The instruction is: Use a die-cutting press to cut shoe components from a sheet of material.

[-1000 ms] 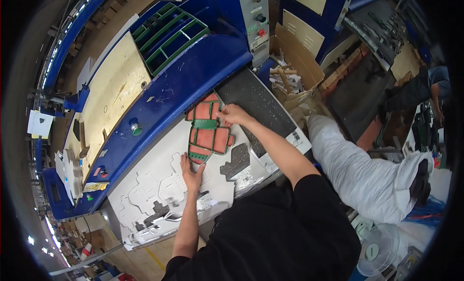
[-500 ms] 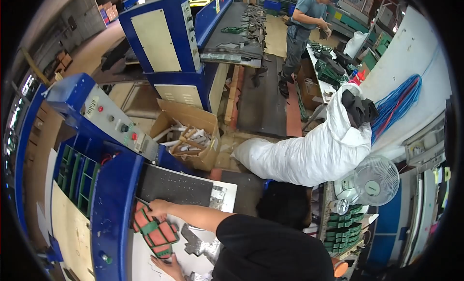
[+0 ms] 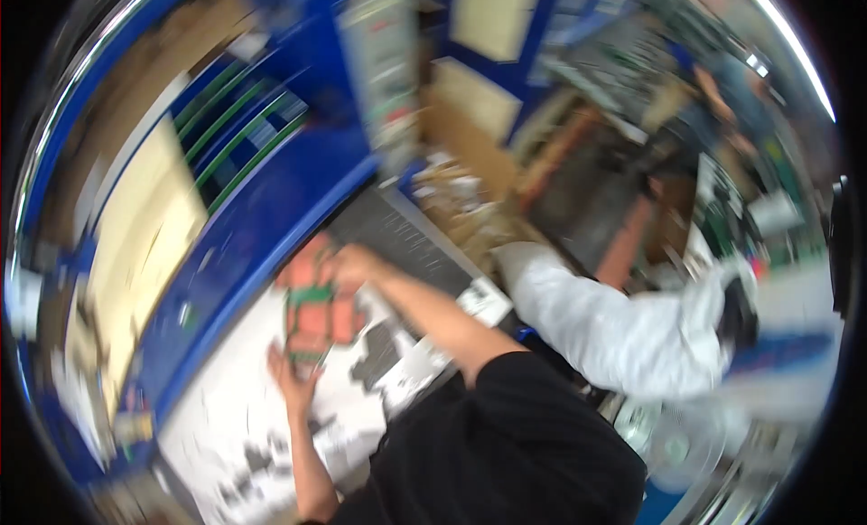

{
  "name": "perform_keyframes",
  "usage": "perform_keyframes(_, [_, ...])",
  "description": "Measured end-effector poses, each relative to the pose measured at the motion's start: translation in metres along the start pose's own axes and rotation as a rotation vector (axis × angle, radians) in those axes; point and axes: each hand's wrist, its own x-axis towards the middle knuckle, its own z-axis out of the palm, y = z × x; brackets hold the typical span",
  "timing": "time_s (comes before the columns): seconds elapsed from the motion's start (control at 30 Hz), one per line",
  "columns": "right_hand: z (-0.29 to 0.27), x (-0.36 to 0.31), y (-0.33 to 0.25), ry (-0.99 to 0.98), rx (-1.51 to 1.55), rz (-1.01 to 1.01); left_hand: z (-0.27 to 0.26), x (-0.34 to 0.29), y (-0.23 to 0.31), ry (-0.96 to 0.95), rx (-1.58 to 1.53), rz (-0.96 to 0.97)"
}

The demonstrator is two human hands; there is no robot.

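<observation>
A cutting die (image 3: 312,317) with a green frame and red-pink pads lies on a white board (image 3: 217,394) beside the blue machine. At its upper right edge my right hand (image 3: 355,267) is closed on it, fingers curled over the rim. My left hand (image 3: 296,382) is at the die's near end, thumb and fingers spread apart around that end; whether they touch it is blurred. Next to the die, on its right, lies a dark grey piece of sheet material (image 3: 377,355). The whole picture is smeared by motion.
The blue machine (image 3: 262,245) borders the board on the left. A dark sheet (image 3: 397,231) lies beyond my right arm. A cardboard box (image 3: 470,150) with scraps, a stuffed white sack (image 3: 614,335) and a fan (image 3: 673,444) stand farther right. Another person (image 3: 722,100) is at the back.
The view has swung, so the machine and die appear turned and farther right. My left hand's fingers look more spread; my right hand stays on the die's edge.
</observation>
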Motion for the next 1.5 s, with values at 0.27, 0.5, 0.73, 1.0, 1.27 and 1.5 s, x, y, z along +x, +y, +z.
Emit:
perform_keyframes(0.27, [0.003,0.007,-0.002,0.105,0.453,0.411,-0.014,0.017,0.0,-0.013,-0.021,-0.03])
perform_keyframes(0.5, [0.003,0.009,-0.001,0.116,0.433,0.447,-0.018,0.019,0.004,-0.053,-0.052,-0.075])
perform_keyframes(0.73, [0.018,0.013,-0.003,0.138,0.46,0.394,-0.024,0.019,-0.005,-0.148,-0.172,-0.09])
perform_keyframes(1.0, [0.025,0.011,0.003,0.227,0.568,0.368,-0.015,0.02,0.005,-0.029,-0.05,-0.054])
perform_keyframes(1.27, [0.023,0.006,-0.002,0.313,0.573,0.305,-0.011,0.024,0.011,-0.04,-0.018,-0.053])
perform_keyframes(1.5, [0.018,0.003,-0.006,0.314,0.551,0.313,-0.009,0.026,0.01,-0.068,-0.01,-0.063])
